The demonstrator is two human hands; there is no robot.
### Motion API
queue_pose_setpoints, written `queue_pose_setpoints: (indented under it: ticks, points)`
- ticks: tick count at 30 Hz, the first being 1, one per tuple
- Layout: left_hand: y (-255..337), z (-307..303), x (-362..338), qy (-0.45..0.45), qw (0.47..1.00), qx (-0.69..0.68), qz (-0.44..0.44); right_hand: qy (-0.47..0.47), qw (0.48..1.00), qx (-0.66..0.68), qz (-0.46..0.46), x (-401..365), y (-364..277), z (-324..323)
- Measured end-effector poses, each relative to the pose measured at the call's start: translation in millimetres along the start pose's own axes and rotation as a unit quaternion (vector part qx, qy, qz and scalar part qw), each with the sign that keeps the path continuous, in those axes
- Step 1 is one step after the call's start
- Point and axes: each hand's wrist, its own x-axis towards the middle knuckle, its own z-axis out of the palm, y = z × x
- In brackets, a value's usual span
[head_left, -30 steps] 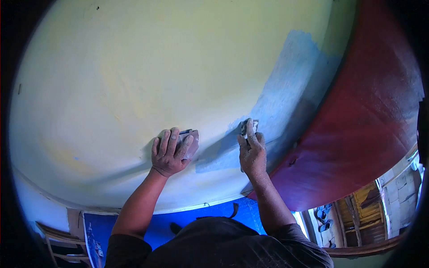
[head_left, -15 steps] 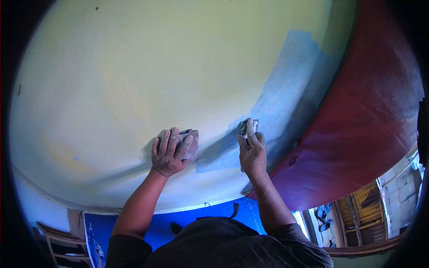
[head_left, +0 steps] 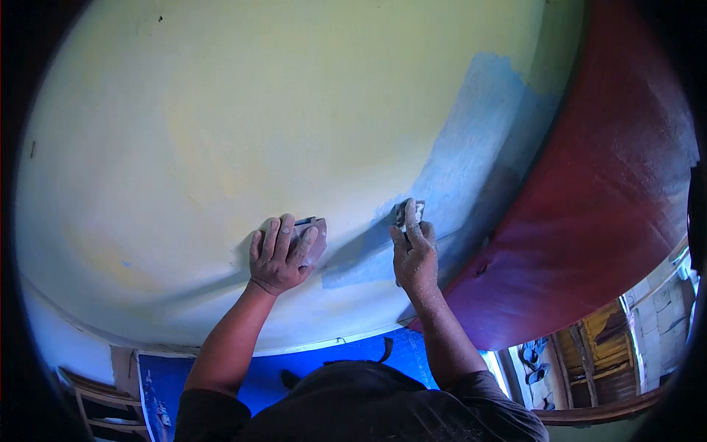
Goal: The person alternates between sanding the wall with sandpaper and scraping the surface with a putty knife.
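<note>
My left hand (head_left: pixel 280 258) presses a brownish sheet of sandpaper (head_left: pixel 318 241), which looks folded around a dark block, against the pale yellow wall (head_left: pixel 243 132). Its fingers lie over the sheet, with the right edge sticking out. To the right, my right hand (head_left: pixel 417 254) grips a small putty knife (head_left: pixel 410 212), index finger stretched along it. The short blade is smeared with white and lies at the edge of a light blue patch (head_left: pixel 471 132) on the wall. Pale dust coats both hands. Most of the knife's handle is hidden in my palm.
A dark red curtain or cloth (head_left: pixel 574 199) hangs at the right, close to the blue patch. Bright blue flooring or sheeting (head_left: pixel 258 376) shows below the wall. Wooden shelving (head_left: pixel 110 405) stands at lower left; several sandals (head_left: pixel 534 361) lie at lower right.
The right hand and putty knife sit very slightly lower in view. The left hand stays nearly in place on the sandpaper.
</note>
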Motion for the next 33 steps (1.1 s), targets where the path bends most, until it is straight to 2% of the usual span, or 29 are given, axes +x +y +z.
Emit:
queue_pose_setpoints:
  ticks: [33]
  points:
    - [0.8,1.4,-1.1,-0.002,1.0,-0.006,-0.005,-0.005,1.0,0.0,-0.012,0.1,5.2,0.8]
